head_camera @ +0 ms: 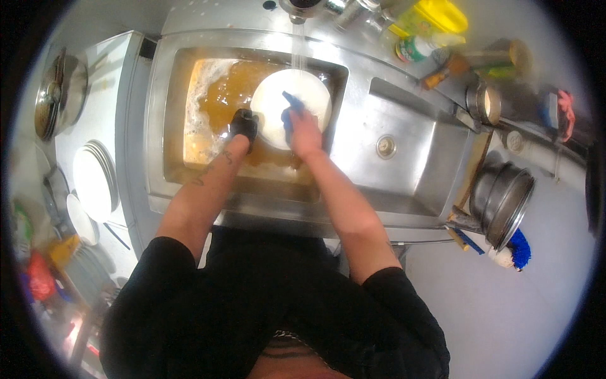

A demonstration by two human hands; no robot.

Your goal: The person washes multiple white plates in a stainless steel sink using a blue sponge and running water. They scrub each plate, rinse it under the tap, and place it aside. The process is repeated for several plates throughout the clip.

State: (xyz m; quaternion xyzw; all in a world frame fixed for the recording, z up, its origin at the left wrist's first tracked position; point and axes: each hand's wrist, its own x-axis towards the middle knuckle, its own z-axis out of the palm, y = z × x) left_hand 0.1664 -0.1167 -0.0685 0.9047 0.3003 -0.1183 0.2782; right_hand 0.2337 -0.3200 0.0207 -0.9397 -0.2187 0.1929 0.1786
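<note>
A round white plate (270, 104) is held over the brownish, foamy water (227, 99) in the left basin of a steel sink (173, 118). My left hand (244, 125), in a black glove, grips the plate by its left edge. Bare, my right hand (305, 130) presses a blue cloth (292, 105) against the plate's face. The cloth is partly hidden under the fingers. From the faucet (298, 20) at the back, water runs down onto the plate's far edge.
The right basin (402, 142) has a drain. Stacked white plates (94, 182) and a metal pot (68, 94) stand on the left counter. A spray bottle (416, 47) and yellow container (440, 19) are at the back right. Steel bowls (502, 203) lean beyond the sink's right end.
</note>
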